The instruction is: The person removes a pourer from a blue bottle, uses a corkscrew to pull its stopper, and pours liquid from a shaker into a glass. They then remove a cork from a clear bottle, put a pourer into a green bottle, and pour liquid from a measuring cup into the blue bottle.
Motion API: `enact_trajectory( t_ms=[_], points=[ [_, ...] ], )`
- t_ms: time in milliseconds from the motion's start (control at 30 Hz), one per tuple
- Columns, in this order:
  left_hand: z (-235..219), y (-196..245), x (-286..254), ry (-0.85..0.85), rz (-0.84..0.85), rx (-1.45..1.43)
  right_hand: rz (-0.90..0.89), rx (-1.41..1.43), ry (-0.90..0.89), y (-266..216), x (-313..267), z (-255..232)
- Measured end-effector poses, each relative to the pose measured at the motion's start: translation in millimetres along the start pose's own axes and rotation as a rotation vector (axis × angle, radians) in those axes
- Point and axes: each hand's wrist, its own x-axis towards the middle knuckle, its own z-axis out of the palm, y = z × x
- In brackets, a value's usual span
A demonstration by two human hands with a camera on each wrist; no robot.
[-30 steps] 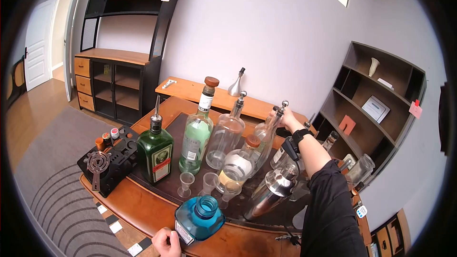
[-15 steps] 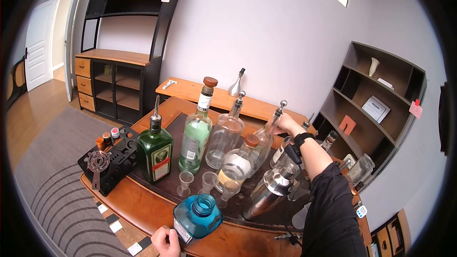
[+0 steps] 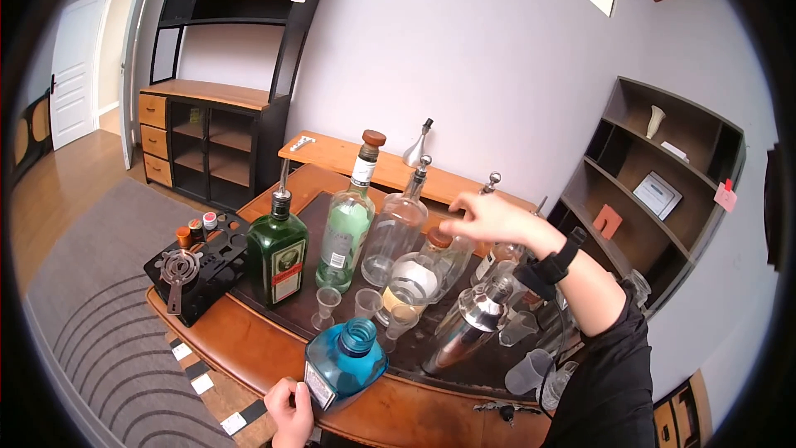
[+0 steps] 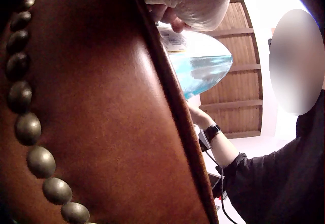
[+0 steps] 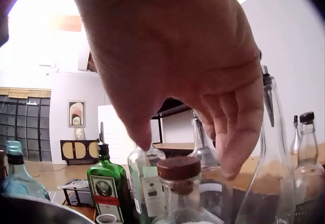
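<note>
My right hand hovers over a clear bottle with a brown stopper. Its thumb and fingers point down, spread to either side of the stopper in the right wrist view, with nothing gripped. Just behind is a taller clear bottle with a metal ball-topped stopper. My left hand rests at the table's front edge, fingers loosely curled and holding nothing. Beside it stands a squat blue bottle, its threaded mouth uncapped, the label facing the hand.
A green bottle with a pourer, a pale green bottle and another clear bottle stand left. Small glasses stand in front of them. A steel shaker and plastic cups are right. A black rack holds a strainer.
My right hand has let go of the tall ball-topped bottle's neck and come left and nearer, over the brown-stoppered bottle. The left hand has stayed beside the blue bottle. The head view has shifted slightly.
</note>
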Motion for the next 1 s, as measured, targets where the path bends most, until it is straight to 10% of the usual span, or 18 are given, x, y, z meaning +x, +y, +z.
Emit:
enact_trajectory(
  t_ms=[167,367,700,1000],
  points=[
    [-1.4,-5.6,-0.6,-0.002,0.027,0.007,0.144,0.299,-0.419,-21.6,6.7,13.4],
    [-1.4,0.3,1.6,-0.016,0.024,-0.004,0.113,0.347,-0.446,-11.1,15.3,21.8],
    [-0.3,3.8,2.0,0.009,0.035,0.005,-0.177,0.151,-0.030,-23.1,8.8,-22.1],
    [-0.3,1.0,1.0,-0.004,0.027,-0.033,-0.021,0.289,0.412,-24.0,15.4,-106.6]
  ],
)
